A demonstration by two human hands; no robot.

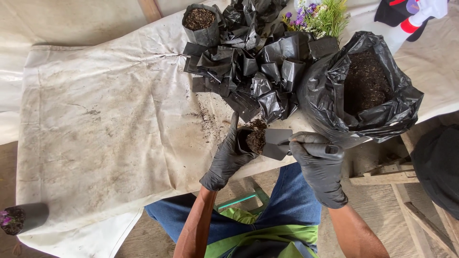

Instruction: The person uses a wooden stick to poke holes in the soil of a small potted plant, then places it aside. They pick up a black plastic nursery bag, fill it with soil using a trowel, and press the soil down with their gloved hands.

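While left hand (228, 155) grips one small bag (248, 139) (soil-filled), right hand (319, 165) clasps one trowel (278, 143).

Soft, even daylight fills the frame, brightest on the pale cloth (110, 119) at the upper left and center. Shadows are faint and diffuse. The crumpled black plastic bags (253, 62) at the upper center show small glossy highlights. Focus is sharp throughout, with slight wide-angle stretching toward the corners.
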